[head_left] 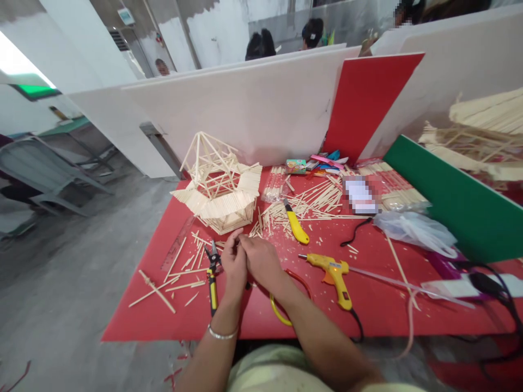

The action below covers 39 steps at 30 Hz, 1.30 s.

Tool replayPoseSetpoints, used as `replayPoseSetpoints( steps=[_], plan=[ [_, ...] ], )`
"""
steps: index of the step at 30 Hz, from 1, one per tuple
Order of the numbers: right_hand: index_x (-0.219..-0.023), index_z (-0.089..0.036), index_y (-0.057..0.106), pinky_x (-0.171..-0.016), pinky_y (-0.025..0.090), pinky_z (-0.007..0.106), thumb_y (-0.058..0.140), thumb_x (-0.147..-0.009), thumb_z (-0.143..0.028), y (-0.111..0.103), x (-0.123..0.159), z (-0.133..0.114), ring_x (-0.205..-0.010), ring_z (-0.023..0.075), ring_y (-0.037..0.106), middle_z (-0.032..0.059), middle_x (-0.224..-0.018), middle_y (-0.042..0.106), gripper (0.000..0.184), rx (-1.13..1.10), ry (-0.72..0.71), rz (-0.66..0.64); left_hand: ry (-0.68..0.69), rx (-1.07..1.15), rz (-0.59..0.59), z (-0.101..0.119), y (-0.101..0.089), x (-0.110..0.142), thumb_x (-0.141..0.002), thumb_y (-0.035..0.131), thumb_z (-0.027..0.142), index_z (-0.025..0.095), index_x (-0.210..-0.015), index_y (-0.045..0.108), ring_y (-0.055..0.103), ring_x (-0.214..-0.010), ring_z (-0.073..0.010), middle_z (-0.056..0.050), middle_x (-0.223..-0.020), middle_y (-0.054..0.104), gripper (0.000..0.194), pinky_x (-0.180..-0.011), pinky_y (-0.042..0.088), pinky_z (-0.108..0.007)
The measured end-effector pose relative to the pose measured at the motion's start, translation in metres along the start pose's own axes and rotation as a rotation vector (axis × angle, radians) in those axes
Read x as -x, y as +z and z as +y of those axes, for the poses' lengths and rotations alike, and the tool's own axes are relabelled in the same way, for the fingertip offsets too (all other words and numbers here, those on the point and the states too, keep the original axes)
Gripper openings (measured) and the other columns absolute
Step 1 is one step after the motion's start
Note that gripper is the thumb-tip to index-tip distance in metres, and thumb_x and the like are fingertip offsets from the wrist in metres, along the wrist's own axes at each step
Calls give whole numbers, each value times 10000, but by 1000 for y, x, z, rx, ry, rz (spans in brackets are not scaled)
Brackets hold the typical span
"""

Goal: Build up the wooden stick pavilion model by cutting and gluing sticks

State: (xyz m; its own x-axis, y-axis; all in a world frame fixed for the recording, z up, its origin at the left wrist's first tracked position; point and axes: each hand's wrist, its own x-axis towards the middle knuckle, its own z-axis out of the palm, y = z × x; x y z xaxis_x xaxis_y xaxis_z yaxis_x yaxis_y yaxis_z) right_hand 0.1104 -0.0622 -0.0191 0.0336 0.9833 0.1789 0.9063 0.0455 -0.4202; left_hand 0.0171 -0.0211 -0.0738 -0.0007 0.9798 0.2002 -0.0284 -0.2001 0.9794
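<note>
- Wooden-stick model (224, 207): on the red tabletop (139, 321).
- Left hand (233, 264), right hand (262, 261): just in front of the model, fingers together; cannot tell whether gripping anything.
- Black-and-yellow snips (212, 277): in front of the model.
- Yellow utility knife (297, 224): right of the model.

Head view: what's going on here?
A person's left hand and right hand meet over the red table; whether they hold anything is hidden. Just beyond stands a wooden-stick structure with an open-frame top. Cutters lie beside the left hand; a glue gun and a utility knife lie to the right, unheld.
</note>
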Motion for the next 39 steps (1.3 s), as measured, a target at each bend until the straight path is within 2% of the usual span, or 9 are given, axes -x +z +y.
replayPoseSetpoints(
  steps=[11, 25, 34, 39],
  plan=[
    [-1327, -162, 560, -845, 474, 313, 403, -996, -183, 0, 0, -1, -948, 217, 656, 109, -1062, 717, 367, 20, 9, -3, 10, 17, -18, 4, 1, -1, -844, 615, 261, 183, -1166, 695, 651, -1078, -208, -87, -1167, 716, 341, -1023, 471, -361],
    [-1266, -158, 588, -832, 472, 311, 403, -997, -186, -2, 0, -2, -933, 220, 656, 98, -1035, 717, 329, 19, 10, 4, -6, -15, 5, 9, 1, 0, -833, 631, 269, 194, -1150, 708, 655, -1054, -204, -81, -1142, 722, 335, -1000, 481, -352],
    [-1300, -155, 575, -851, 470, 321, 388, -992, -173, 4, 0, 1, -964, 228, 648, 105, -1084, 716, 361, -1, 13, -7, 2, 7, -17, -1, 1, 0, -852, 607, 262, 196, -1171, 696, 653, -1054, -202, -82, -1146, 714, 338, -998, 483, -345],
    [-1321, -151, 575, -847, 474, 309, 394, -991, -183, 4, -3, 2, -967, 224, 657, 114, -1095, 722, 378, -23, 9, -8, -20, 3, -12, 1, 3, -2, -849, 601, 254, 188, -1163, 695, 655, -1064, -208, -89, -1148, 717, 334, -1009, 484, -361]
  ],
)
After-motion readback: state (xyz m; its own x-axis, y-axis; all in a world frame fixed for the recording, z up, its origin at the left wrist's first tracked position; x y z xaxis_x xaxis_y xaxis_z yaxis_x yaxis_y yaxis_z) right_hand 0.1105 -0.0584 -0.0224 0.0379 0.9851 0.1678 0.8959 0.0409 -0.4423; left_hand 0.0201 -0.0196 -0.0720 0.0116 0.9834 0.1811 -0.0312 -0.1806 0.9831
